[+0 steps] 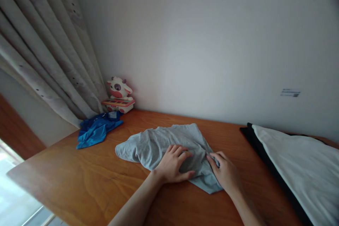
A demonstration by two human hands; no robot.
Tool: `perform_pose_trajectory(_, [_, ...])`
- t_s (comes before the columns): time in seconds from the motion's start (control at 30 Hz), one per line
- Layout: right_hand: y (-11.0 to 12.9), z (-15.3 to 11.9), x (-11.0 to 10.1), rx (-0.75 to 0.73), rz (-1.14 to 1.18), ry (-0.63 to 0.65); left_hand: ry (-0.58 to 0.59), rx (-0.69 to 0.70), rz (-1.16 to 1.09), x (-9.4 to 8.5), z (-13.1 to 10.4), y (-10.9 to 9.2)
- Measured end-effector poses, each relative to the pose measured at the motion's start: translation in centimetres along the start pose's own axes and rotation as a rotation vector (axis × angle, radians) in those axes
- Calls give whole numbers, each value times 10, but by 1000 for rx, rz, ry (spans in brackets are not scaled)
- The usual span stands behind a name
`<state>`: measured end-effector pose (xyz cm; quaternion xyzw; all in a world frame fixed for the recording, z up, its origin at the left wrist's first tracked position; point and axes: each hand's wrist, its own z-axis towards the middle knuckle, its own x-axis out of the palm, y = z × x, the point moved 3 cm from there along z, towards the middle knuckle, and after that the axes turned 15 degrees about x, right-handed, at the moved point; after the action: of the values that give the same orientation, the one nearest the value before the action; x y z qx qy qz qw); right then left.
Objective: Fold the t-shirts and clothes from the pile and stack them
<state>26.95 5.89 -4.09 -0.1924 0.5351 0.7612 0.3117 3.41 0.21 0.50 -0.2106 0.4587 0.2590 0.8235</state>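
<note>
A crumpled light grey cloth garment [156, 144] lies on the wooden table, its exact kind hidden by the folds. My left hand [174, 164] rests on top of it with the fingers spread, pressing near the front middle. At the garment's right side, my right hand [224, 169] pinches a bit of the fabric between thumb and fingers. The garment's lower right corner pokes out below, between the two hands.
A blue garment [97, 129] lies at the table's back left, beside a cow-shaped toy keyboard [119, 95]. White and black cloth [299, 159] spreads over the right side. Behind the table [87, 180] stands a white wall [190, 49]; a curtain [50, 49] hangs at left.
</note>
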Motion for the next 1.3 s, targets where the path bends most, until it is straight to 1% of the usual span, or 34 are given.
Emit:
perform_pose_trajectory(0.07, [-8, 3, -14, 40, 34, -204, -43, -18, 96, -7, -3, 5])
perform_pose_trajectory(0.13, [-18, 5, -29, 117, 75, -415, -70, -48, 171, -13, -6, 11])
perform_pose_trajectory(0.17, [-24, 5, -35, 164, 91, -497, -73, -62, 199, -15, -7, 14])
perform_pose_trajectory(0.2, [-29, 6, -40, 210, 100, -553, -66, -73, 222, -17, -8, 17])
perform_pose_trajectory(0.27, [-37, 6, -48, 274, 93, -594, -37, -101, 260, -19, -10, 22])
perform_pose_trajectory(0.33, [-41, 8, -52, 276, 60, -563, -27, -174, 309, -20, -13, 27])
perform_pose_trajectory(0.37, [-42, 9, -53, 263, 37, -521, -39, -229, 340, -19, -14, 29])
perform_pose_trajectory(0.43, [-40, 10, -53, 264, -14, -404, -72, -353, 389, -16, -18, 31])
perform_pose_trajectory(0.5, [-34, 8, -48, 315, -75, -275, -64, -430, 383, -10, -19, 31])
perform_pose_trajectory(0.6, [-15, -2, -32, 365, -114, -106, -37, -460, 270, 3, -14, 27])
perform_pose_trajectory(0.67, [3, -11, -17, 333, -68, -16, -88, -463, 157, 9, -9, 22])
perform_pose_trajectory(0.73, [17, -17, -3, 284, -6, 35, -157, -431, 41, 11, -4, 18])
perform_pose_trajectory(0.8, [23, -19, 3, 254, 35, 23, -206, -370, -25, 10, -2, 12])
perform_pose_trajectory(0.83, [22, -18, 2, 253, 44, -18, -230, -347, -32, 9, -1, 9])
perform_pose_trajectory(0.87, [19, -16, -2, 264, 49, -92, -257, -338, -27, 7, -2, 7])
perform_pose_trajectory(0.97, [4, -10, -29, 287, 68, -446, -350, -364, -51, 1, -3, 3])
perform_pose_trajectory(1.0, [1, -9, -38, 248, 72, -548, -379, -385, -108, 1, -3, 3])
perform_pose_trajectory(1.03, [2, -9, -45, 174, 70, -612, -407, -413, -205, 1, -2, 4])
perform_pose_trajectory(1.07, [7, -11, -49, 65, 62, -631, -434, -446, -341, 3, -1, 4])
perform_pose_trajectory(1.1, [16, -13, -51, -71, 48, -608, -463, -482, -504, 6, 0, 4])
perform_pose_trajectory(1.13, [29, -17, -49, -217, 30, -540, -498, -514, -674, 9, 2, 4])
perform_pose_trajectory(1.17, [43, -23, -44, -351, 9, -430, -544, -534, -830, 12, 4, 3])
perform_pose_trajectory(1.2, [59, -30, -37, -459, -8, -293, -587, -545, -958, 14, 6, 1])
perform_pose_trajectory(1.23, [74, -38, -29, -531, -17, -134, -621, -549, -1042, 15, 8, -1])
perform_pose_trajectory(1.27, [87, -46, -21, -565, -11, 31, -647, -553, -1075, 15, 10, -2])
perform_pose_trajectory(1.3, [98, -53, -14, -571, 27, 163, -667, -564, -1066, 14, 11, -4])
